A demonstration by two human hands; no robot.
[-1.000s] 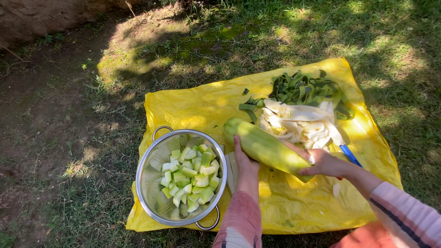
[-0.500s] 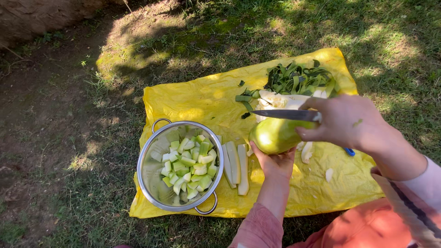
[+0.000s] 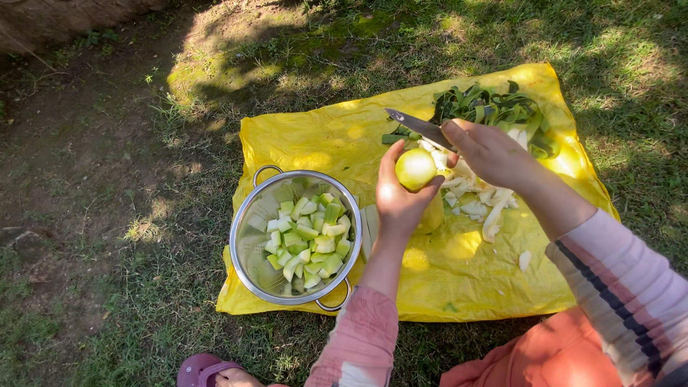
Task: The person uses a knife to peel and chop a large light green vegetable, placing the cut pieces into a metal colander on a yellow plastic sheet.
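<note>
Peeled gourd [image 3: 417, 169] upright in left hand's [image 3: 398, 198] grip, right hand [image 3: 489, 152] clasping knife [image 3: 418, 127] — colander [image 3: 247, 244] beside.

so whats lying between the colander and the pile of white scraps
Head view: cut gourd strips beside the colander, then the left hand holding the gourd upright, before the white scraps.

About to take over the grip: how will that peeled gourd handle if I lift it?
The gourd, stood on end in the left hand, looks bare and moist, so probably slippery. It seems rigid and rather heavy. Being rounded, it would likely roll if laid on the yellow sheet.
</note>
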